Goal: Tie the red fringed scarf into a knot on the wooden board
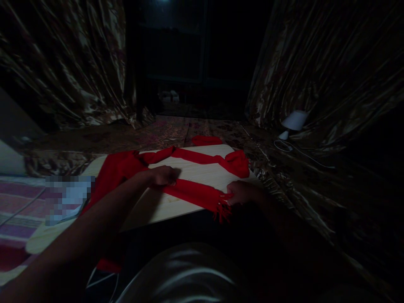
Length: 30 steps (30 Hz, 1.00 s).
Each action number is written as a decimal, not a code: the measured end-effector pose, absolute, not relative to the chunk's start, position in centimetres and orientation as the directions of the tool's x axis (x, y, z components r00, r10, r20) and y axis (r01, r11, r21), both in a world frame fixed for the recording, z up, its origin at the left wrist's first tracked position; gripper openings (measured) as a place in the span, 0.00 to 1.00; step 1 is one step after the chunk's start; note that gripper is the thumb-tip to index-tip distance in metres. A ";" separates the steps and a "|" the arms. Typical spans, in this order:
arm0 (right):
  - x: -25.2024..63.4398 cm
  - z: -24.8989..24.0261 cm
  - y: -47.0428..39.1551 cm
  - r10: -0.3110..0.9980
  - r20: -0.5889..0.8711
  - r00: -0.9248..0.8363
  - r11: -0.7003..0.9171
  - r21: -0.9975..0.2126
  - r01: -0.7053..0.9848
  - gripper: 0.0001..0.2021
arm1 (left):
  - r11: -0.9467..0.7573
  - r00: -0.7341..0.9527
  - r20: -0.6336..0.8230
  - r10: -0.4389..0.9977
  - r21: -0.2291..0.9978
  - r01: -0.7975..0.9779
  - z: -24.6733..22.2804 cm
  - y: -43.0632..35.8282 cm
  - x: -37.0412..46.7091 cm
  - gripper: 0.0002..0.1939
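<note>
A red fringed scarf [192, 192] lies across a pale wooden tabletop [197, 171] in front of me. My left hand [163, 175] is closed on the near strip of the scarf, a little way in from its end. At the fringed corner, my right hand [242, 192] pinches the edge with its fingers together. Between the two hands the strip is drawn out fairly straight, and its fringe hangs over the near table edge. More red cloth [118, 168] is bunched at the left, and a further strip runs along the back to a folded end at the right.
Another piece of red cloth [206, 140] shows beyond the table's far edge. A small white lamp [295, 120] with a cord stands at the right. Patterned curtains [94, 71] hang on both sides of a dark window. A blurred-out flat object [69, 200] lies at the left.
</note>
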State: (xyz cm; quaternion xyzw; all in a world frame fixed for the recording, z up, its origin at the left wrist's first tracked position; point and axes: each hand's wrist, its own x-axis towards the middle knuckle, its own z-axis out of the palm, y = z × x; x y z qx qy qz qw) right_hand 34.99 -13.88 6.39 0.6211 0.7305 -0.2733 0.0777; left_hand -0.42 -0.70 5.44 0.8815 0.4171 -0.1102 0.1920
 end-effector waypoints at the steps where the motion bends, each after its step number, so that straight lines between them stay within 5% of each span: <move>1: 35.3 6.6 -13.8 0.886 -0.410 -0.215 0.107 -0.270 0.957 0.14 | -0.571 0.628 -0.351 0.695 0.261 0.778 5.4 -0.7 -0.5 0.14; 4: 35.4 7.1 -13.5 0.934 -0.281 -0.222 0.158 -0.234 0.959 0.16 | -0.557 0.633 -0.338 0.696 0.302 0.774 5.5 -0.8 -0.5 0.14; 11: 30.6 5.9 -13.0 0.961 -0.006 -0.278 0.255 -0.378 0.890 0.08 | -0.592 0.689 -0.277 0.670 0.361 0.721 5.5 -1.1 -0.6 0.11; 23: 28.2 3.7 -11.3 0.928 -0.007 -0.373 0.321 -0.493 0.808 0.12 | -0.486 0.646 -0.244 0.724 0.484 0.728 4.8 -1.7 -1.5 0.15; 30: 29.5 1.9 -9.7 0.943 -0.149 -0.299 0.124 -0.674 0.728 0.18 | -0.463 0.660 -0.228 0.716 0.553 0.693 5.3 -2.3 -1.9 0.17</move>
